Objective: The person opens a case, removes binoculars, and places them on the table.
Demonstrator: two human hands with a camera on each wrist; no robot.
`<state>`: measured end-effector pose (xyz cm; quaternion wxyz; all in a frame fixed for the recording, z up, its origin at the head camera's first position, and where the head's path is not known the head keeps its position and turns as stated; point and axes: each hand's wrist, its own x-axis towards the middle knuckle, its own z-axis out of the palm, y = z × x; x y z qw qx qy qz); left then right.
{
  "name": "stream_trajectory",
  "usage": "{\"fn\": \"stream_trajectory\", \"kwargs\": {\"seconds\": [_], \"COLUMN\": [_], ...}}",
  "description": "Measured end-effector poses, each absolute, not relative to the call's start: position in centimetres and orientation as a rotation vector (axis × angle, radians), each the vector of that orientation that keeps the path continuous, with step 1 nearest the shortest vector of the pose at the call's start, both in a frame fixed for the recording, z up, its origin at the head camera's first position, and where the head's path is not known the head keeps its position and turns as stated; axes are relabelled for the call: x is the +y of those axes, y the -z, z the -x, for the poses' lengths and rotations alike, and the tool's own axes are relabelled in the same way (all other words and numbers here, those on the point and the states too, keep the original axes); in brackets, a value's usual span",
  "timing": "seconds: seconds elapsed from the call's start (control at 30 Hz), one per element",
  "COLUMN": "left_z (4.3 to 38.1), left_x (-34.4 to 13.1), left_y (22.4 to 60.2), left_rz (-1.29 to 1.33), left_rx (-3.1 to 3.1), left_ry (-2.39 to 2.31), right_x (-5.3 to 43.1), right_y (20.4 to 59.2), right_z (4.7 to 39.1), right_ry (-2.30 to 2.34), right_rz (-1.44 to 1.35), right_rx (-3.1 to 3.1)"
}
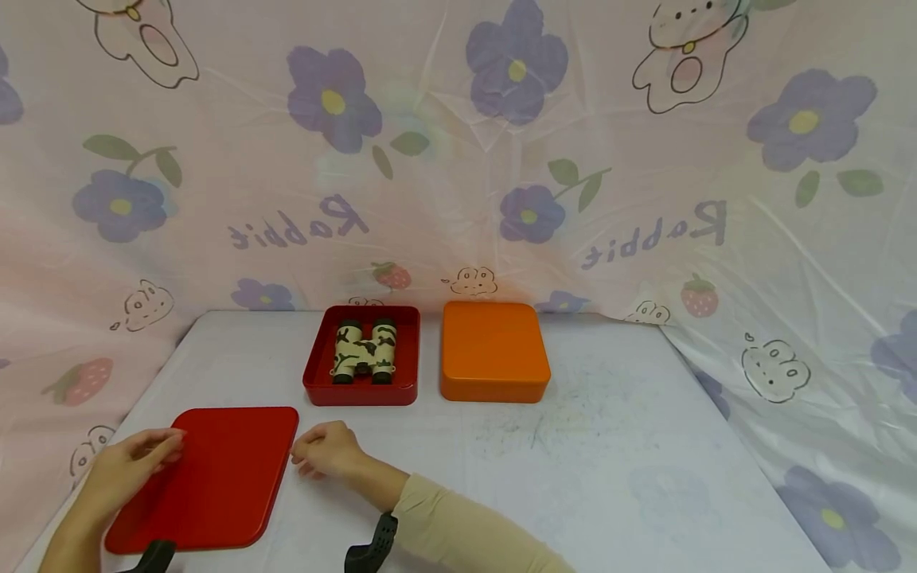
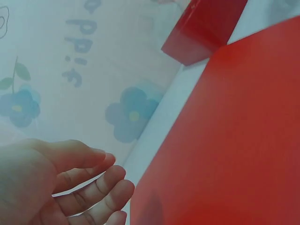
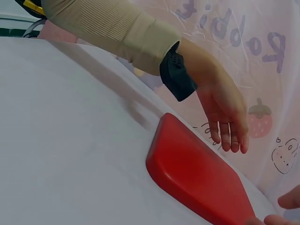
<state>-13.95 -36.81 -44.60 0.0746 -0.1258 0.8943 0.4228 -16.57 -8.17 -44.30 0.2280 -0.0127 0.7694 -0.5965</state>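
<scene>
A flat red lid (image 1: 215, 477) with rounded corners lies on the white table at the front left. Over its left edge hovers my left hand (image 1: 132, 469), fingers loosely bent with nothing between them, as the left wrist view of the hand (image 2: 79, 183) also shows. My right hand (image 1: 329, 452) is just off the lid's right edge, its fingers loosely curled and holding nothing. Behind the lid stands an open red box (image 1: 360, 395), and camouflage-patterned binoculars (image 1: 364, 352) lie inside it.
An orange square box (image 1: 494, 350) stands right of the red box, a smooth face upward. A curtain (image 1: 430, 159) printed with flowers and rabbits hangs behind the white table (image 1: 609, 477) and down its sides. Dark wrist mounts (image 1: 371, 545) sit on both arms.
</scene>
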Motion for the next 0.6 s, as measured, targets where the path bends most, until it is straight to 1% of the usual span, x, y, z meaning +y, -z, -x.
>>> {"fn": "stream_trajectory", "kwargs": {"seconds": [0.6], "left_z": [14.5], "left_x": [-33.3], "left_y": [43.3], "left_rz": [0.112], "left_rx": [2.875], "left_ry": [-1.305], "right_x": [-5.5], "right_y": [42.4], "right_z": [18.6], "right_ry": [1.748], "right_rz": [0.117], "right_rx": [2.096]}}
